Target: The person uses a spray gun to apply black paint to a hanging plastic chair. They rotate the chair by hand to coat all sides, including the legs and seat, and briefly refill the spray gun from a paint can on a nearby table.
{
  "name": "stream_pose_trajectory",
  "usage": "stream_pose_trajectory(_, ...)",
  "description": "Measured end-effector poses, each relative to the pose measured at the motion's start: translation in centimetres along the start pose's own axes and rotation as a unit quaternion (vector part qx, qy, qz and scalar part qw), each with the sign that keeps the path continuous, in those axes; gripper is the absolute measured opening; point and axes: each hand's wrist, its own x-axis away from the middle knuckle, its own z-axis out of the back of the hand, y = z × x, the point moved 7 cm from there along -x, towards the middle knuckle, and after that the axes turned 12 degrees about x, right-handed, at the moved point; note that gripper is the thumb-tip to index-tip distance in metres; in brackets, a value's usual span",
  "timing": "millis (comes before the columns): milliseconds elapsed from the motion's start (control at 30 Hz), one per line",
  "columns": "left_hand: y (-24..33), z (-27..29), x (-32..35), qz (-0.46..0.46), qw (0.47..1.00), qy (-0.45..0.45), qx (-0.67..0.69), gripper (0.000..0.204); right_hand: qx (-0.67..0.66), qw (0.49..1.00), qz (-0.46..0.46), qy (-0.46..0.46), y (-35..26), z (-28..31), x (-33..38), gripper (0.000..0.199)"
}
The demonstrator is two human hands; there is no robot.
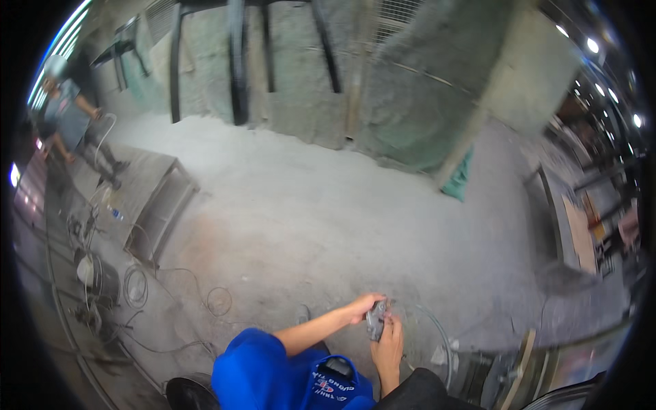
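Observation:
My left hand (364, 307) and my right hand (388, 345) meet over the dusty floor, both closed around a small grey metal object (376, 321). The picture is too blurred to tell what kind of object it is. My left forearm comes out of a blue short sleeve (256, 362). My right forearm rises from beside something dark (417, 391) at the lower edge. A thin curved wire (437, 328) lies on the ground just right of my hands.
Another person (68, 116) stands on a low grey slab platform (147, 191) at the far left. Cables (205, 297) and a dark bucket (99, 277) lie left of me. Large stone slabs (417, 102) lean at the back, and benches (577, 232) stand to the right.

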Motion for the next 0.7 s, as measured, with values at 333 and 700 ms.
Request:
stream_pose_trajectory(333, 27.7, 26.8, 20.6, -0.257, 0.94, 0.223, -0.035, 0.048, -0.214, 0.954, 0.002, -0.21, -20.1, -13.1, -18.7, 0.049)
stream_pose_trajectory(700, 48.6, 29.8, 39.4, -0.655, 0.724, 0.213, -0.035, 0.035, -0.269, 0.949, -0.059, -0.155, -22.6, -13.7, -29.7, 0.054)
